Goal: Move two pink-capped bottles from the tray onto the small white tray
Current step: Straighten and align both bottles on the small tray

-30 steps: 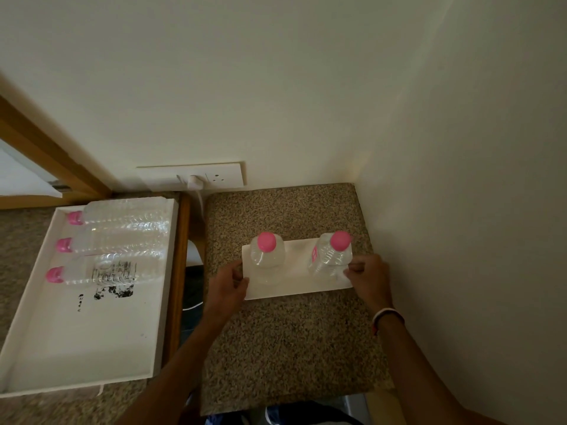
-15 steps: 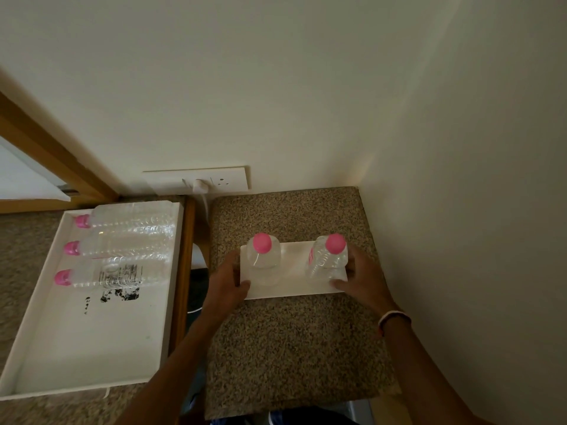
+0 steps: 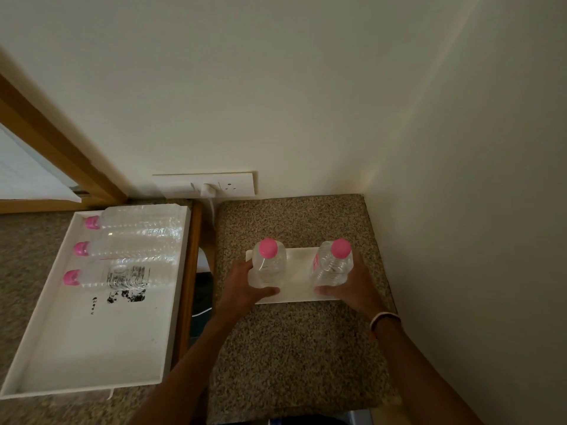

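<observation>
Two pink-capped bottles, the left bottle [image 3: 269, 265] and the right bottle [image 3: 334, 265], stand upright on the small white tray [image 3: 299, 271]. The left hand [image 3: 245, 285] wraps one, the right hand [image 3: 352, 285] the other (fingers curled round, thumbs in front); three remain on the large tray [image 3: 92, 348].

Clear, glossy ribbed plastic bottles [image 3: 269, 268] (matt pink caps) stand within both grips on a smooth white tray [image 3: 299, 280]. Beneath the hands, the counter [image 3: 294, 348] looks like rough speckled stone.
</observation>
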Motion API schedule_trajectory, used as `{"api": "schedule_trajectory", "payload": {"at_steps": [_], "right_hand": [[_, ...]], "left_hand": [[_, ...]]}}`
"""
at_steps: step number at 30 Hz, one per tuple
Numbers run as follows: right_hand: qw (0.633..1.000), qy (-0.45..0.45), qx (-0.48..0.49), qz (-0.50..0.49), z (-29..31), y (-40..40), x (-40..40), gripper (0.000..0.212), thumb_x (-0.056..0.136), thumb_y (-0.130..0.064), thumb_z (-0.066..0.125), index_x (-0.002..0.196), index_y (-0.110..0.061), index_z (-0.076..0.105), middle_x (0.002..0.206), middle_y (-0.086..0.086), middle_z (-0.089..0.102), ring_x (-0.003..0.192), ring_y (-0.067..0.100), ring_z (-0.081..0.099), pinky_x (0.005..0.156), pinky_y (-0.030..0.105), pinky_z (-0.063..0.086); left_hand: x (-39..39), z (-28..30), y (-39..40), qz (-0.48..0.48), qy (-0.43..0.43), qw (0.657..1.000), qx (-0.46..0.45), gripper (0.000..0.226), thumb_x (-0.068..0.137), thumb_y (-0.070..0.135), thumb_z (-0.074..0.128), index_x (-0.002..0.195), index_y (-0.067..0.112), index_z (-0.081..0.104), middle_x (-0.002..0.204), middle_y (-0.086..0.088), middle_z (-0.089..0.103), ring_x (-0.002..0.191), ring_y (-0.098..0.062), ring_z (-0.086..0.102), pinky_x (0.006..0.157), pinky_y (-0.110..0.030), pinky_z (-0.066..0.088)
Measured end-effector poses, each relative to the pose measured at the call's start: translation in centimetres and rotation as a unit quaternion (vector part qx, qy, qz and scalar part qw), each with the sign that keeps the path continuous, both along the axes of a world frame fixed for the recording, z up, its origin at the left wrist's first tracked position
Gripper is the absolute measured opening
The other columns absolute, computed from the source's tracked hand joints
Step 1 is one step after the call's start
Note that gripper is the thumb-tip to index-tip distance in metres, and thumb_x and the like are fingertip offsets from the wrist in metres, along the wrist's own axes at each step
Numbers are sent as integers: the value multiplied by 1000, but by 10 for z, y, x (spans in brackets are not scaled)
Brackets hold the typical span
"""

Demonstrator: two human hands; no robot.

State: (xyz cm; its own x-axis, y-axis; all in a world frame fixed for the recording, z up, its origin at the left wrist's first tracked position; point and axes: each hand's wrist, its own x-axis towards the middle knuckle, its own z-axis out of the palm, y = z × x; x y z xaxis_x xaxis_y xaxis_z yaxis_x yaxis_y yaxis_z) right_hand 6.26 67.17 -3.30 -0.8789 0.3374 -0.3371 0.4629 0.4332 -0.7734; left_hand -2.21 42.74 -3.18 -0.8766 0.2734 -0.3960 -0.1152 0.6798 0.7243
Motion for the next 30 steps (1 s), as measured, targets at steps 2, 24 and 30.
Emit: {"api": "schedule_trajectory", "payload": {"at_steps": [2,24,30], "right_hand": [[1000,-19,8,20,-1,5,-3,94,43,-38,96,128,-22,57,131,6,58,120,24,58,103,48,49],[999,-27,15,31,5,14,-5,94,42,-29,99,126,-19,56,129,9,58,118,27,59,101,48,50],[999,-30,15,29,8,13,-5,97,44,-27,99,129,-17,53,130,7,58,119,25,59,101,44,50]], "left_hand": [[-2,1,-1,-8,-6,1000,-4,83,65,31,94,135,14,53,138,-13,56,128,-30,53,108,-49,48],[-3,3,-6,5,-12,1000,23,78,65,24,95,132,11,55,136,-13,62,125,-29,58,105,-51,52],[-5,2,-6,-4,-15,1000,20,78,66,24,94,132,10,55,137,-14,61,126,-29,57,106,-52,52]]}}
